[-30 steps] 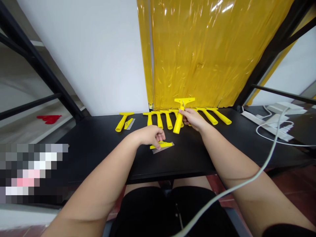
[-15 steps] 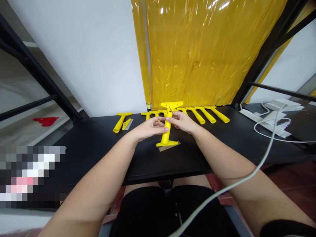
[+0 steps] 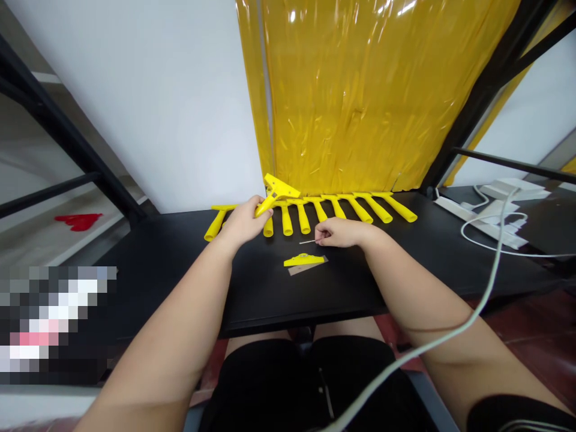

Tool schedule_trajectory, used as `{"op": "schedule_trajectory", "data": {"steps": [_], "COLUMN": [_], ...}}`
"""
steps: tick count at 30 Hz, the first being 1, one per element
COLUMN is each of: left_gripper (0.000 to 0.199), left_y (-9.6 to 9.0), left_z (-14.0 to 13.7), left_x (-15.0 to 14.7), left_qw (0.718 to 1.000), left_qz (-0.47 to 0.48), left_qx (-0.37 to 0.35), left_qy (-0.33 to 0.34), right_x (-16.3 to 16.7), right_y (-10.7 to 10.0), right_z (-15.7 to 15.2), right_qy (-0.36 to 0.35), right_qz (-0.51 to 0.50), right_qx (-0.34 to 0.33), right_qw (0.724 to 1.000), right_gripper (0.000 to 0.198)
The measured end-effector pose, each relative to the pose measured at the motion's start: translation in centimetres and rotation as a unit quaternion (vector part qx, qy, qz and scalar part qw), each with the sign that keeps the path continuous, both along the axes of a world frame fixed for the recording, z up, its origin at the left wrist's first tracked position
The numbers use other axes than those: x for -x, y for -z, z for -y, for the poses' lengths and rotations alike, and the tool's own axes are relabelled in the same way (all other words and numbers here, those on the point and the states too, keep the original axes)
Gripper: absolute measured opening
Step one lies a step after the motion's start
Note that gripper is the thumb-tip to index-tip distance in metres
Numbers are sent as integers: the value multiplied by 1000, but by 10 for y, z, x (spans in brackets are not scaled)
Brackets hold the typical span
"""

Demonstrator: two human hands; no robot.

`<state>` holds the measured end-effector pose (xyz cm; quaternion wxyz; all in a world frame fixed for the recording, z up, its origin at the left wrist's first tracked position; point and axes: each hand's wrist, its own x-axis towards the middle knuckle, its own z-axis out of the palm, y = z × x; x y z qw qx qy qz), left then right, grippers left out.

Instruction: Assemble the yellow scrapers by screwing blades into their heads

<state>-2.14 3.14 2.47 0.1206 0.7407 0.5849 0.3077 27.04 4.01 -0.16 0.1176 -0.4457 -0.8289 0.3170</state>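
My left hand (image 3: 249,221) is wrapped round the handle of a yellow T-shaped scraper (image 3: 279,188), tilted with its wide head up to the right. My right hand (image 3: 338,232) is closed, low over the black table, pinching a thin metal rod (image 3: 308,242) that points left; its other end is hidden in the fingers. Just in front of the right hand, a yellow clamp plate (image 3: 302,260) lies on the table with a flat metal blade (image 3: 306,269) partly under it. Behind both hands stretches a row of several yellow scraper handles (image 3: 360,211).
The black table (image 3: 263,303) has a dark metal frame (image 3: 74,129) at its sides. White power strips (image 3: 488,222) with cables stand at the right. A pale cable (image 3: 432,345) crosses in front of my right arm. A red item (image 3: 80,221) lies on the left shelf.
My left hand has carried the scraper up and to the left, tilting it. My right hand has let go of the scraper, moved down, and now shows the thin rod. The clamp plate and blade stayed.
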Motion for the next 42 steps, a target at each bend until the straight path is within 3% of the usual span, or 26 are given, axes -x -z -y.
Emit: {"op": "schedule_trajectory", "data": {"steps": [3, 6, 9, 12, 19, 28, 36, 39, 42], "left_gripper": [24, 24, 21, 18, 19, 19, 30, 36, 40], "left_y": [2, 4, 6, 8, 10, 10, 8, 7, 8], "left_z": [0, -1, -4, -5, 0, -6, -5, -3, -2], "left_x": [2, 2, 2, 0, -8, 1, 3, 3, 3], "left_qw": [998, 999, 998, 996, 993, 986, 988, 990, 991], "left_qz": [-54, -50, -29, -21, -43, -49, -53, -46, -35], "left_qx": [-13, -12, -49, -83, -84, -114, -106, -95, -80], "left_qy": [-2, -1, 5, 37, 77, 110, 101, 97, 106], "right_x": [4, 10, 18, 29, 36, 19, 6, 2, 3], "right_y": [1, -1, -4, -4, -1, -7, -13, -12, -9], "right_z": [2, 8, 17, 24, 25, 18, 10, 7, 1], "right_qy": [29, 18, -53, -103, -92, -59, -38, 8, 61], "right_qz": [38, -12, -48, -6, 44, 52, -79, -185, -300], "right_qx": [-51, -98, -74, -49, -83, -41, 32, 70, 65], "right_qw": [998, 995, 995, 993, 991, 996, 996, 980, 950], "right_gripper": [16, 17, 19, 29, 23, 32, 17, 16, 23]}}
